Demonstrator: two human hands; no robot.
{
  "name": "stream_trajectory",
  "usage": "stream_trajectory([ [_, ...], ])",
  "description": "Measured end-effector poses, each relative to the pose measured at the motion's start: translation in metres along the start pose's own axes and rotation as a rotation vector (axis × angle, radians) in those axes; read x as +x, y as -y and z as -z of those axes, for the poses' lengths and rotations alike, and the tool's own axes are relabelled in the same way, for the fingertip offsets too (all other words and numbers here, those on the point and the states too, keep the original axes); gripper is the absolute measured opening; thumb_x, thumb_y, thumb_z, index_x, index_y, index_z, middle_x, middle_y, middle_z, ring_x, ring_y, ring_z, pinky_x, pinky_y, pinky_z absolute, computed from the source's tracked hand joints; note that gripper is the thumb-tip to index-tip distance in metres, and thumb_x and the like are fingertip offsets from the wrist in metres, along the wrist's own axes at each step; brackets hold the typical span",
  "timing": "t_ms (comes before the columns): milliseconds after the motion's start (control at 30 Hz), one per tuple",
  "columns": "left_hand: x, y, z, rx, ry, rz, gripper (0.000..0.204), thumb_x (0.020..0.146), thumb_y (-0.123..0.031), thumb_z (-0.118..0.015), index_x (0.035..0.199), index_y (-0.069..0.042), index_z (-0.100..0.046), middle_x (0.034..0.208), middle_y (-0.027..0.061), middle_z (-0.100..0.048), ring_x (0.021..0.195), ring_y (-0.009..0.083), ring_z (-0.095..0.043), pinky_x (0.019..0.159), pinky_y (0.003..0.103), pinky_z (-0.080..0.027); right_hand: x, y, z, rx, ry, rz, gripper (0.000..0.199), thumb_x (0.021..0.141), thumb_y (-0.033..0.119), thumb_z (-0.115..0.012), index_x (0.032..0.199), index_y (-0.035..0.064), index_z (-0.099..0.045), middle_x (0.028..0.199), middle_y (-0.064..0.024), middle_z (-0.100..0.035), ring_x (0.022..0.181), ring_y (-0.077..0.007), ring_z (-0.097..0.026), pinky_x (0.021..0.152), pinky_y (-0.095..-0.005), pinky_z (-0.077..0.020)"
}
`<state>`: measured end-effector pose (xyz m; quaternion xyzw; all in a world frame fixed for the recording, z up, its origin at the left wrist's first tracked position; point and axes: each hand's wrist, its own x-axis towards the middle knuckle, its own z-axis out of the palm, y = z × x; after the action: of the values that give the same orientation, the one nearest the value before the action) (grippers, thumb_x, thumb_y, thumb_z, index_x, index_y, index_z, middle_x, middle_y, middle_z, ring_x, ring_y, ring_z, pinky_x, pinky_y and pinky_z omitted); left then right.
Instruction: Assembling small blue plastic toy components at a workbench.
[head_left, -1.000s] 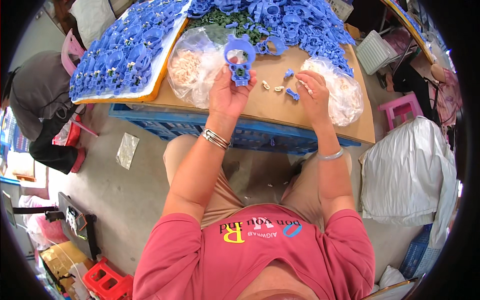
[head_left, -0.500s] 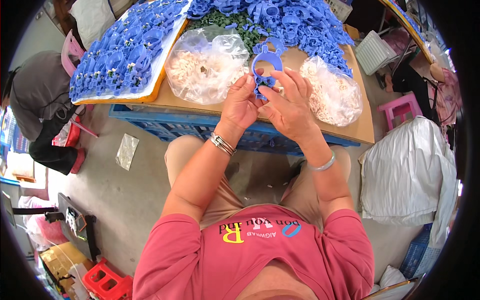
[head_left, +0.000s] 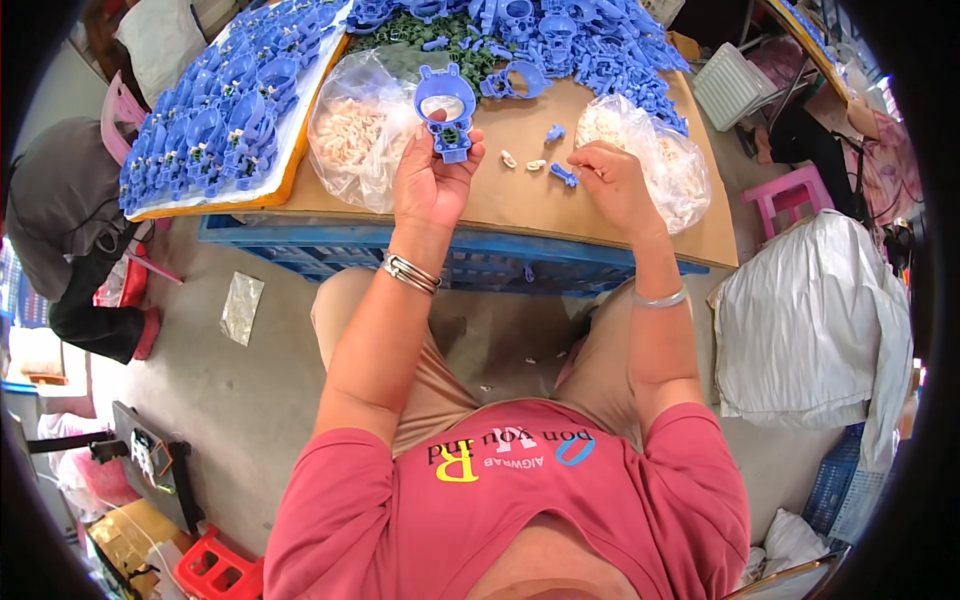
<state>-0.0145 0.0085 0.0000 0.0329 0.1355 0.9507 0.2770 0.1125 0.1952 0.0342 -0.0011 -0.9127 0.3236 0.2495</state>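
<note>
My left hand [head_left: 432, 185] holds up a blue plastic ring-shaped part [head_left: 445, 98], with a round opening and small knobs on top. Dark green pieces sit in its lower section. Over the cardboard at the right, my right hand [head_left: 617, 185] has its fingers pinched together at the end of a small blue plastic piece [head_left: 563, 175]. Another small blue piece [head_left: 555, 133] lies just beyond it. Two cream-coloured pieces [head_left: 522, 163] rest between my hands. A second blue ring part [head_left: 516, 80] lies farther back.
Clear bags of cream pieces stand on the left [head_left: 350, 135] and right [head_left: 675, 180] of the cardboard [head_left: 500, 205]. Heaps of green pieces [head_left: 440, 50] and blue parts [head_left: 600, 50] lie behind. A tray [head_left: 285, 190] of blue assemblies is at left. One person sits at left, another at right.
My hands have separated. The left has moved left with the blue ring part, while the right has left it and come down to a small blue piece on the cardboard.
</note>
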Motion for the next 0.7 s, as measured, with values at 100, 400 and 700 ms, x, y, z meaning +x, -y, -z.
stream_trajectory([
  [100, 0.0, -0.001, 0.002, -0.007, 0.004, 0.011, 0.024, 0.089, -0.02, -0.045, 0.103, -0.001, -0.051, 0.094, 0.0179, -0.057, 0.08, 0.0333, -0.058, 0.067, 0.041, -0.05, 0.002, 0.003, -0.006, 0.001, -0.016, 0.008, 0.012, 0.071, 0.0, -0.055, 0.082, -0.0003, -0.06, 0.077, -0.0115, -0.06, 0.072, -0.0267, -0.057, 0.063, -0.0314, -0.0457],
  [400, 0.0, 0.0, 0.003, -0.001, 0.001, 0.018, 0.026, 0.09, -0.024, -0.042, 0.102, -0.003, -0.05, 0.092, 0.0171, -0.057, 0.078, 0.0318, -0.059, 0.067, 0.04, -0.05, 0.016, 0.01, -0.055, -0.523, -0.13, 0.237, 0.009, 0.073, 0.015, -0.057, 0.078, 0.0109, -0.064, 0.078, -0.0036, -0.057, 0.083, -0.0216, -0.051, 0.077, -0.036, -0.0371],
  [700, -0.007, 0.005, 0.001, 0.013, 0.02, 0.054, 0.026, 0.09, -0.024, -0.041, 0.105, -0.004, -0.05, 0.09, 0.0154, -0.057, 0.077, 0.0313, -0.058, 0.066, 0.041, -0.05, 0.023, 0.02, -0.063, -0.576, 0.029, 0.296, 0.012, 0.074, 0.011, -0.053, 0.081, 0.0105, -0.063, 0.076, -0.0049, -0.055, 0.084, -0.0223, -0.051, 0.078, -0.0357, -0.0354],
])
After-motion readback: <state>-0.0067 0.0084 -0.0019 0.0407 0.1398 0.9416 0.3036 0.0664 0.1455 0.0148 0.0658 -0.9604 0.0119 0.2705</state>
